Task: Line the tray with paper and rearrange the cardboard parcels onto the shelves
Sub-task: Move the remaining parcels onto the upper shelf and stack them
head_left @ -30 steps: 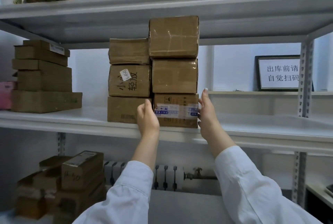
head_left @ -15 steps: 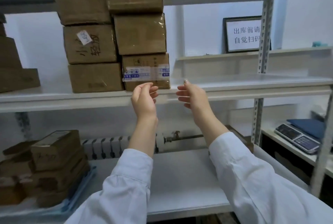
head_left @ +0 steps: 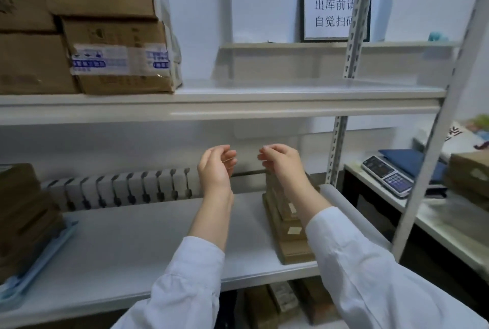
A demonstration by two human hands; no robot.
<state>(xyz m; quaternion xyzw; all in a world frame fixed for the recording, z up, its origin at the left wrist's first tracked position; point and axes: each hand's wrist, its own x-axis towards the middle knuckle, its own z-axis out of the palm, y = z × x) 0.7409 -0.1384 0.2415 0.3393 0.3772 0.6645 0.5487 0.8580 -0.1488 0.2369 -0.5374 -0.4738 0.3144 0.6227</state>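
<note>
Directly beneath the right hand (head_left: 281,163), stacked cardboard parcels (head_left: 289,236)

I take the lower shelf (head_left: 132,244) as my mark. On its left end sits a tray (head_left: 39,257) with piled parcels (head_left: 23,212) on it, and on its right end stands a parcel stack (head_left: 288,225). A radiator (head_left: 119,188) runs behind it. My left hand (head_left: 215,167) and right hand (head_left: 281,163) hang above its middle, side by side and apart. Over it, the upper shelf (head_left: 291,98) carries stacked boxes (head_left: 119,56) at the left. To its right, past the upright (head_left: 337,148), a bench (head_left: 436,220) holds a scale (head_left: 387,176). Beneath it lie more parcels (head_left: 285,305).
</note>
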